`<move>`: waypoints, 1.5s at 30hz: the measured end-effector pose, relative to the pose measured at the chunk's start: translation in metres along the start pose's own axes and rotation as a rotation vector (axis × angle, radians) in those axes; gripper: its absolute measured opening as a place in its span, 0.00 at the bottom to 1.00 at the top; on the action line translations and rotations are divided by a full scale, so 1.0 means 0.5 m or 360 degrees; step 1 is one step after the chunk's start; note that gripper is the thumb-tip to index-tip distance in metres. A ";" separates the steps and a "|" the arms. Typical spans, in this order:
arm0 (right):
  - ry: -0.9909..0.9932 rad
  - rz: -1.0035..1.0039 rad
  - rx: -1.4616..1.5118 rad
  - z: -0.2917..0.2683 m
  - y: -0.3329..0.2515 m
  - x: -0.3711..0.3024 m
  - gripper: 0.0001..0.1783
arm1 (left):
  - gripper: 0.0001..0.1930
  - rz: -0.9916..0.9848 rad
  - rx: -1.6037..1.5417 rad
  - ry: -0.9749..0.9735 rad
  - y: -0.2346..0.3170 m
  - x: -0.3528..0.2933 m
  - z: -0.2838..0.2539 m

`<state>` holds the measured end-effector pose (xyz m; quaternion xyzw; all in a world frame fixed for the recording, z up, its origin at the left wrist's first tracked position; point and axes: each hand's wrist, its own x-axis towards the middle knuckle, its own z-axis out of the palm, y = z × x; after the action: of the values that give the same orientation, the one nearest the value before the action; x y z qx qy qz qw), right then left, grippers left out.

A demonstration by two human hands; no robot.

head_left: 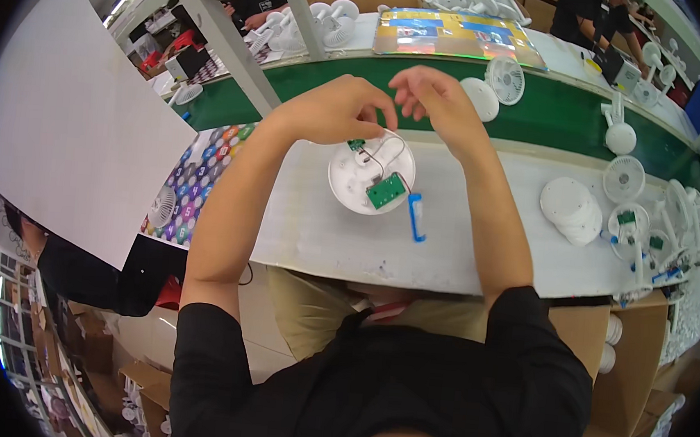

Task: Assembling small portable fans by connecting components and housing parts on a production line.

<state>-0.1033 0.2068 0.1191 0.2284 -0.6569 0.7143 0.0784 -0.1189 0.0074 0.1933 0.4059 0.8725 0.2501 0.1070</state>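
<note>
A white round fan base [344,187] lies on the table before me with its hollow inside facing up. Inside it are a green circuit board [386,191], a smaller green board [356,145] and thin wires. My left hand [338,109] is at the far rim of this base, its thumb and index finger closing together there. What lies beneath its palm is hidden. Just right of it, my right hand [441,102] is raised above the table's far side, fingers loosely bent and apart, with nothing visible in them. A blue strip-shaped part [417,218] lies beside the base.
White discs [571,210] are stacked at right, next to fan parts with boards [641,233]. A green conveyor belt [555,124] carries white fan pieces beyond the table. A large white panel [71,106] stands at left, and a cardboard box [634,364] sits below right. Other people work across the belt.
</note>
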 end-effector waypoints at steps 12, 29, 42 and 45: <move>0.0092 0.0574 0.0574 0.097 -0.039 -0.359 0.16 | 0.06 0.0555 -0.0176 -0.0299 0.110 -0.040 0.103; 0.0367 0.0351 0.0872 0.167 -0.003 -0.389 0.23 | 0.09 -0.0041 -0.0431 0.1131 0.136 -0.235 0.330; 0.0501 0.0400 0.0488 0.140 -0.046 -0.432 0.22 | 0.06 0.0141 -0.1611 0.1141 0.122 -0.204 0.348; 0.0562 -0.0093 -0.0459 0.128 -0.061 -0.400 0.21 | 0.07 -0.0013 -0.1698 0.1209 0.124 -0.203 0.361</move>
<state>0.1006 0.1858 0.0629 0.1052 -0.7214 0.6393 0.2445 0.0578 0.0269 0.0701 0.1773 0.6071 0.7743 -0.0210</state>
